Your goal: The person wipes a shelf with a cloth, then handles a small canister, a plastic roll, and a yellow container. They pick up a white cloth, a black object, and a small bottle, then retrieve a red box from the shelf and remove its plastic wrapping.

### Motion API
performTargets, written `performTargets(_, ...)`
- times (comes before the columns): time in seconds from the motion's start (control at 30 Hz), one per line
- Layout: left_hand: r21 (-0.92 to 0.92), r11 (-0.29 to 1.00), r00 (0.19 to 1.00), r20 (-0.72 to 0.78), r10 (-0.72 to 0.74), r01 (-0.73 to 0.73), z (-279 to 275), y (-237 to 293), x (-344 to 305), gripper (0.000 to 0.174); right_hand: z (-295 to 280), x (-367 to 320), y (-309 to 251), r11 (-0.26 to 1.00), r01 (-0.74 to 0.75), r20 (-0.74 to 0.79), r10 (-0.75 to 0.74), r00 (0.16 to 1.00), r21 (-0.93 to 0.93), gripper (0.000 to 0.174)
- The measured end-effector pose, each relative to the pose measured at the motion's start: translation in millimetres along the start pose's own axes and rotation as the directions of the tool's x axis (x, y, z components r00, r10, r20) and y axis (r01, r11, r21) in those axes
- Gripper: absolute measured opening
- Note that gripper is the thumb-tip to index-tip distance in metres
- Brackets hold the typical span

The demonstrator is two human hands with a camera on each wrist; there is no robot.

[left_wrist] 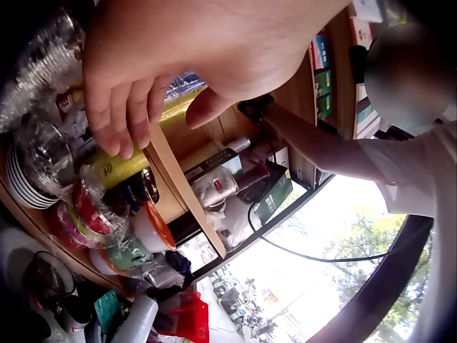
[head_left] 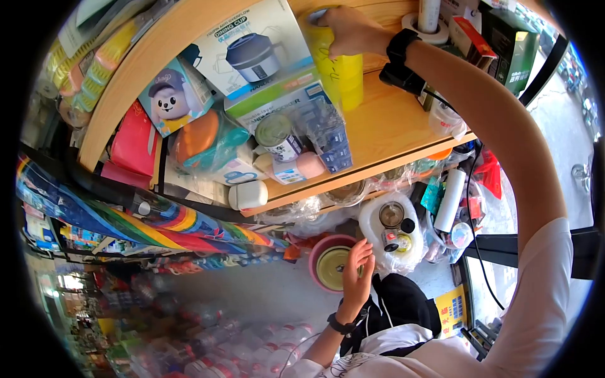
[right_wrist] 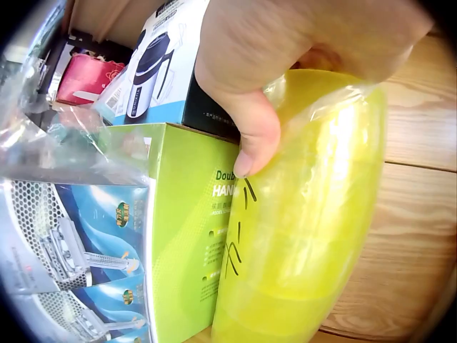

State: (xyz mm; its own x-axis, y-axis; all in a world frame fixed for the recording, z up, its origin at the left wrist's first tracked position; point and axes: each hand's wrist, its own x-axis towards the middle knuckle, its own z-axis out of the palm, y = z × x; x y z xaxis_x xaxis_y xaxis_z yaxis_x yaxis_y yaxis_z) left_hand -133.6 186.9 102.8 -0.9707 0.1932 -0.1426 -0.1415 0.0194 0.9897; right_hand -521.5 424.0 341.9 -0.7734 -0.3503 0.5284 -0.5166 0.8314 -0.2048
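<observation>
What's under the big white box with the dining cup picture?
A green cooker box is under it. Part of it shows, but the yellow plastic container in the right hand hides one edge. Its top is mostly covered, so I can't see between them.

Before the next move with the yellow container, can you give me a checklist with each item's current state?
1. Right hand has a grip on the yellow container near its top: ok.
2. Left hand free: ok, it holds nothing.
3. Open space on the green box side: not ok, the box stands right beside the container.
4. Container's base off the wooden shelf: cannot tell.
5. Black cable away from the container: ok, it hangs down from the right wrist.
</observation>
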Motion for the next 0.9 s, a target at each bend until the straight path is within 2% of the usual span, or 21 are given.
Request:
performTargets(0.1,0.007,1.0,1.0,0.008,0.011,-0.011,-0.1,1.3,4.6,0.045,-12.1,2.7,-7.7,0.999,-0.031,0.093,0.029,0.995,0.021,0.054)
performTargets(0.23,0.018,1.0,1.0,0.006,-0.003,0.003,-0.9,4.1,8.3,0.045,-6.7,9.7,2.6,1.0,0.007,0.084,-0.007,0.996,-0.007,0.056)
performTargets(0.3,0.018,1.0,1.0,0.004,0.01,-0.01,-2.6,0.4,9.9,0.045,-8.3,16.4,8.1,1.0,0.014,0.179,-0.009,0.984,-0.027,0.057)
performTargets(0.33,0.018,1.0,1.0,0.006,0.009,-0.009,-3.5,-0.7,10.9,0.045,-7.8,19.1,10.8,1.0,0.013,0.18,-0.008,0.984,-0.027,0.057)
performTargets(0.43,0.028,1.0,1.0,0.008,0.004,-0.004,-4.3,-2.8,9.9,0.045,-6.3,22.2,13.6,0.998,0.013,0.234,0.001,0.972,-0.056,0.064)
performTargets(0.5,0.027,1.0,1.0,0.017,-0.001,0.0,-1.5,-2.0,10.7,0.044,-10.1,23.2,13.6,0.995,0.1,0.217,-0.102,0.971,0.018,0.079)
performTargets(0.53,0.023,1.0,1.0,0.024,-0.003,0.002,0.5,-2.3,10.3,0.044,-10.5,24.0,10.7,0.995,0.095,0.221,-0.096,0.971,0.013,0.079)
performTargets(0.6,-0.004,1.0,0.999,0.035,0.013,-0.013,3.3,-3.1,11.8,0.042,-9.0,27.9,8.9,0.976,-0.043,0.326,0.113,0.938,-0.213,0.09)
performTargets(0.63,-0.007,1.0,0.999,0.038,0.013,-0.013,4.4,-2.4,12.4,0.042,-7.8,25.5,11.0,0.975,-0.044,0.328,0.115,0.938,-0.216,0.09)
performTargets(0.73,0.003,1.0,0.999,0.047,-0.015,0.014,5.3,-1.4,11.7,0.041,-10.6,15.2,3.1,0.985,-0.019,0.272,0.065,0.96,-0.169,0.099)
performTargets(0.83,0.012,1.0,0.998,0.055,-0.027,0.026,5.5,-4.1,9.5,0.041,-30.0,1.7,-12.2,0.982,-0.014,0.346,0.08,0.935,-0.19,0.106)
performTargets(0.9,0.01,0.999,0.998,0.054,-0.039,0.039,3.9,-6.7,6.9,0.041,-30.2,-5.2,-10.5,0.989,0.048,0.317,-0.001,0.948,-0.139,0.106)
